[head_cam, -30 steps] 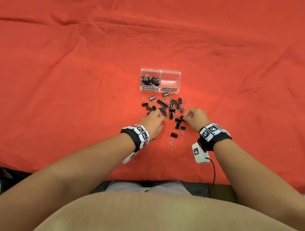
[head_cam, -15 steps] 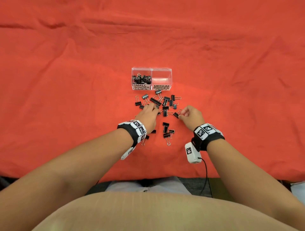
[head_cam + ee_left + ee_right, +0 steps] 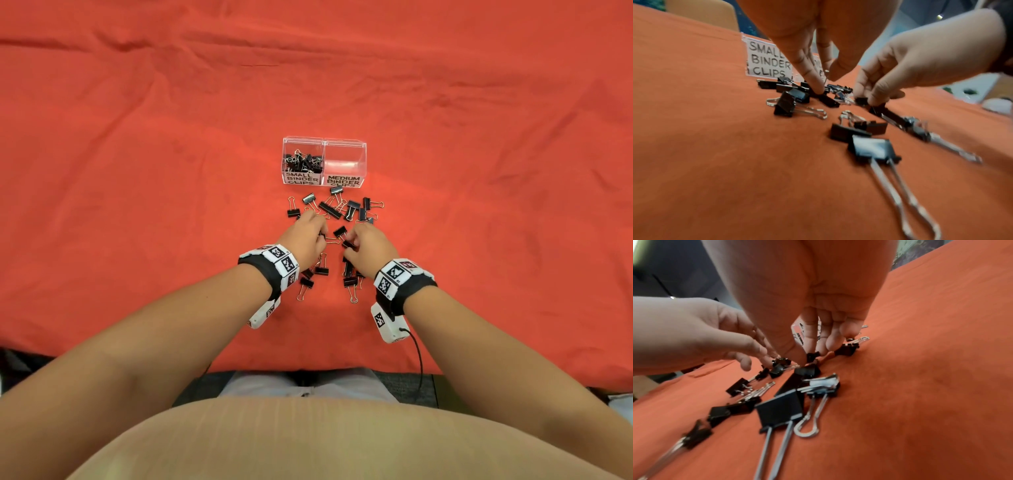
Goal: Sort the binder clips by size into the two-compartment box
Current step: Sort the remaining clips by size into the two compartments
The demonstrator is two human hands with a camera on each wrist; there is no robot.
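The clear two-compartment box (image 3: pixel 344 144) stands on the red cloth. Its left half, labelled small, holds several small black clips (image 3: pixel 303 161); its right half, labelled medium, shows no clips. Black binder clips (image 3: pixel 330 209) of two sizes lie scattered in front of it. My left hand (image 3: pixel 320 236) reaches down into the pile, and its index finger and thumb (image 3: pixel 825 84) pinch a clip by its wire. My right hand (image 3: pixel 346 248) is close beside it. Its thumb and fingers (image 3: pixel 809 360) pinch a small black clip (image 3: pixel 812 356) just above the cloth.
More clips lie under and just behind both wrists, among them a medium one (image 3: pixel 350 283) and another (image 3: pixel 306 283) with long wire handles. The red cloth (image 3: pixel 137 205) covers the whole table. Its near edge (image 3: pixel 308 368) runs just in front of my body.
My right hand has moved left into the middle of the pile and now pinches a clip beside the left hand. The left hand has stayed at the pile.
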